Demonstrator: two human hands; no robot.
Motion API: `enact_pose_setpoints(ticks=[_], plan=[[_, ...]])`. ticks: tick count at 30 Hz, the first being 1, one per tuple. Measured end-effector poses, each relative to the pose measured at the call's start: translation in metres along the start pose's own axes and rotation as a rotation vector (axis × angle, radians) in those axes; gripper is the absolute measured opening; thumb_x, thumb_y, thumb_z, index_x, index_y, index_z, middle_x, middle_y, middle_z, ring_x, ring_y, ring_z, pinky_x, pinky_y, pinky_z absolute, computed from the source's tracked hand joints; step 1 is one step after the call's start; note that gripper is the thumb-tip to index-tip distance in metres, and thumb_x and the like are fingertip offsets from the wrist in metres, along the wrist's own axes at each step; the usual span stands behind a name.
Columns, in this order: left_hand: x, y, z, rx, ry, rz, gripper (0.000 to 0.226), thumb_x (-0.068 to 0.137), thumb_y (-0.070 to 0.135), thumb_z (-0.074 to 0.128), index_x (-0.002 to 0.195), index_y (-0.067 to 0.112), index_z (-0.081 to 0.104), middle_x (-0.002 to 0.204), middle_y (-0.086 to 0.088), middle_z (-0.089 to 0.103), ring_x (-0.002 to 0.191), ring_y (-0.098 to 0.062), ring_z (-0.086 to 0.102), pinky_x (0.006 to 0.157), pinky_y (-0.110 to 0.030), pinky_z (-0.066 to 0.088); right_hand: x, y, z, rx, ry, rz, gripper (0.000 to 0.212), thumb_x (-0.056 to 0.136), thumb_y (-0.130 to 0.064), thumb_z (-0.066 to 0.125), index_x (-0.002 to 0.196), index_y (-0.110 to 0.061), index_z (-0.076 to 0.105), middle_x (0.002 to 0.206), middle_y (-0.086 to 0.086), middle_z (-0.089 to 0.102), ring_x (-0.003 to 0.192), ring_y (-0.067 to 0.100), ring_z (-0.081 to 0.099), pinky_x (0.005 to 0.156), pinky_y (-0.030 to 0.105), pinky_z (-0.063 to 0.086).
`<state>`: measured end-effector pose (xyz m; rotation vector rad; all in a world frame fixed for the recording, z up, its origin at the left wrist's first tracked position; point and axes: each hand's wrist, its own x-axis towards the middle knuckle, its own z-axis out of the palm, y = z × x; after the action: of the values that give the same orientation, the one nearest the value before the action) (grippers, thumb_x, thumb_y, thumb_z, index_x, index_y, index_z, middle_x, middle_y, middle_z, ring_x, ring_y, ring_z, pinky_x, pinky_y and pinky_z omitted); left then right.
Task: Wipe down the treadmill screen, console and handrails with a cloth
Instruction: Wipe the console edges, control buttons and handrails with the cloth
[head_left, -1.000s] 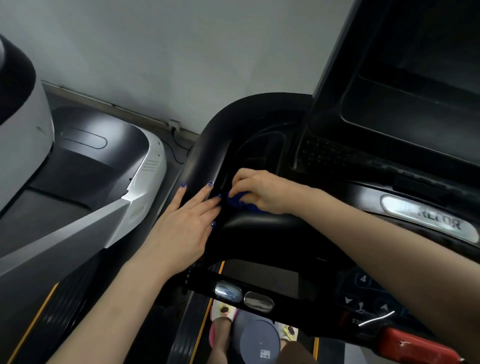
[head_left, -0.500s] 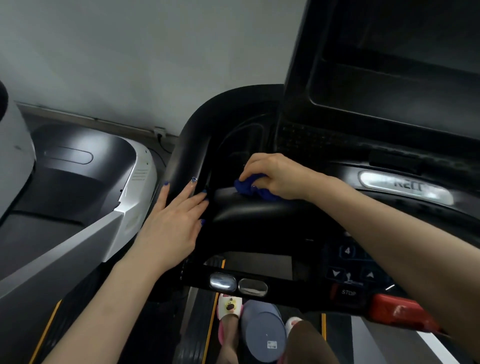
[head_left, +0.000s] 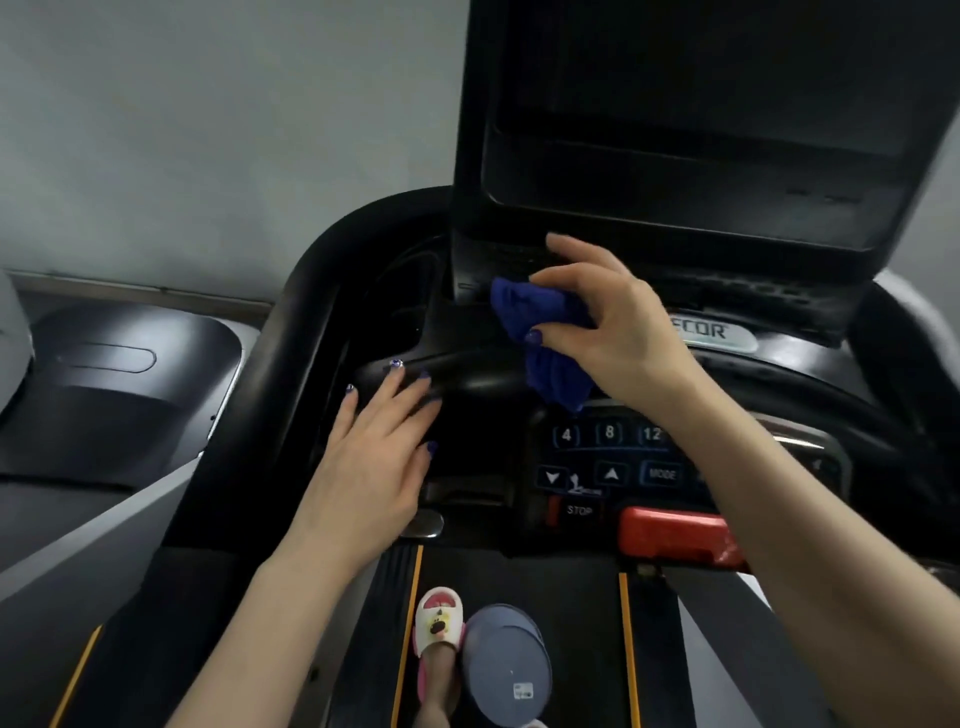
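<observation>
Wiping the console (head_left: 467, 332) looks like the step in hand: the blue cloth (head_left: 540, 332) sits bunched at the foot of the screen (head_left: 691, 104), pinched in the right hand (head_left: 608, 322). Next it likely needs sweeping up onto the screen. The left hand (head_left: 374, 447) rests flat, fingers spread, near-left on the console.

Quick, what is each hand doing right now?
Left hand: open, fingers straight, resting flat on the black treadmill console.
Right hand: closed, holding the crumpled dark blue cloth.
</observation>
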<state>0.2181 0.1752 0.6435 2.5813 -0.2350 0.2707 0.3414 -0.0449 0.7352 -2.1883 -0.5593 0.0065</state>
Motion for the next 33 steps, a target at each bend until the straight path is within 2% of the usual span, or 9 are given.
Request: enact_pose_setpoints(ticks=[5, 8, 12, 16, 19, 22, 26, 30, 33], plan=[[-0.024, 0.048, 0.019, -0.066, 0.037, 0.021, 0.05, 0.094, 0.024, 0.044, 0.142, 0.011, 0.051, 0.155, 0.001, 0.039, 0.151, -0.013, 0.016, 0.119, -0.052, 0.016, -0.062, -0.001, -0.021, 0.197, 0.136, -0.018, 0.037, 0.081, -0.012, 0.073, 0.116, -0.023, 0.067, 0.152, -0.006, 0.038, 0.137, 0.015, 0.044, 0.106, 0.045, 0.045], [-0.037, 0.066, 0.033, -0.105, 0.054, -0.002, 0.052, 0.095, 0.014, 0.054, 0.147, 0.011, 0.045, 0.157, 0.001, 0.035, 0.152, -0.014, 0.013, 0.122, -0.052, 0.013, -0.1, 0.003, -0.02, 0.269, 0.209, -0.013, 0.037, 0.082, -0.009, 0.071, 0.116, -0.024, 0.065, 0.147, -0.002, 0.046, 0.135, 0.013, 0.046, 0.107, 0.045, 0.044], [-0.044, 0.075, 0.049, -0.099, 0.045, -0.025, 0.061, 0.095, 0.013, 0.057, 0.152, 0.011, 0.035, 0.161, 0.001, 0.027, 0.153, -0.012, 0.007, 0.123, -0.05, 0.009, -0.142, 0.008, -0.011, 0.328, 0.297, 0.05, 0.035, 0.087, 0.002, 0.068, 0.12, -0.011, 0.064, 0.141, -0.001, 0.052, 0.13, 0.011, 0.051, 0.103, 0.038, 0.049], [-0.036, 0.071, 0.059, -0.101, 0.017, -0.037, 0.064, 0.096, 0.018, 0.054, 0.155, 0.014, 0.027, 0.163, 0.003, 0.022, 0.152, -0.008, 0.001, 0.124, -0.048, 0.007, -0.164, 0.015, 0.009, 0.343, 0.416, 0.116, 0.032, 0.088, 0.0, 0.067, 0.118, -0.01, 0.064, 0.13, 0.001, 0.061, 0.123, 0.018, 0.058, 0.102, 0.046, 0.048], [-0.024, 0.06, 0.063, -0.122, -0.002, -0.032, 0.061, 0.1, 0.017, 0.049, 0.155, 0.016, 0.025, 0.163, 0.006, 0.019, 0.152, -0.008, -0.001, 0.124, -0.045, 0.003, -0.166, 0.018, 0.03, 0.254, 0.448, 0.136, 0.035, 0.086, 0.002, 0.069, 0.118, -0.008, 0.064, 0.119, 0.003, 0.065, 0.115, 0.02, 0.062, 0.097, 0.045, 0.051], [-0.01, 0.047, 0.066, -0.144, -0.049, 0.015, 0.059, 0.1, 0.017, 0.047, 0.155, 0.017, 0.025, 0.163, 0.006, 0.02, 0.152, -0.009, -0.001, 0.124, -0.044, 0.002, -0.155, 0.018, 0.054, 0.105, 0.501, 0.089, 0.038, 0.084, 0.008, 0.068, 0.12, -0.006, 0.064, 0.12, 0.004, 0.065, 0.116, 0.015, 0.061, 0.099, 0.034, 0.05], [0.0, 0.032, 0.068, -0.173, -0.088, 0.072, 0.058, 0.097, 0.024, 0.03, 0.154, 0.016, 0.03, 0.163, 0.007, 0.023, 0.153, -0.011, 0.002, 0.124, -0.048, 0.003, -0.138, 0.021, 0.085, -0.096, 0.564, 0.015, 0.033, 0.086, 0.003, 0.063, 0.119, -0.001, 0.065, 0.123, 0.011, 0.062, 0.119, 0.017, 0.058, 0.102, 0.022, 0.045], [0.001, 0.023, 0.071, -0.19, -0.11, 0.126, 0.056, 0.097, 0.02, 0.032, 0.154, 0.021, 0.031, 0.162, 0.009, 0.024, 0.153, -0.011, 0.003, 0.123, -0.051, 0.004, -0.136, 0.026, 0.109, -0.222, 0.59, 0.015, 0.033, 0.086, 0.004, 0.064, 0.119, 0.0, 0.065, 0.125, 0.012, 0.06, 0.12, 0.019, 0.054, 0.104, 0.026, 0.044], [0.0, 0.018, 0.072, -0.189, -0.1, 0.138, 0.058, 0.097, 0.014, 0.036, 0.154, 0.025, 0.03, 0.162, 0.011, 0.024, 0.153, -0.011, 0.003, 0.124, -0.048, 0.002, -0.137, 0.032, 0.12, -0.278, 0.582, 0.038, 0.034, 0.085, 0.002, 0.065, 0.12, 0.0, 0.064, 0.127, 0.013, 0.058, 0.122, 0.021, 0.052, 0.104, 0.036, 0.045]])
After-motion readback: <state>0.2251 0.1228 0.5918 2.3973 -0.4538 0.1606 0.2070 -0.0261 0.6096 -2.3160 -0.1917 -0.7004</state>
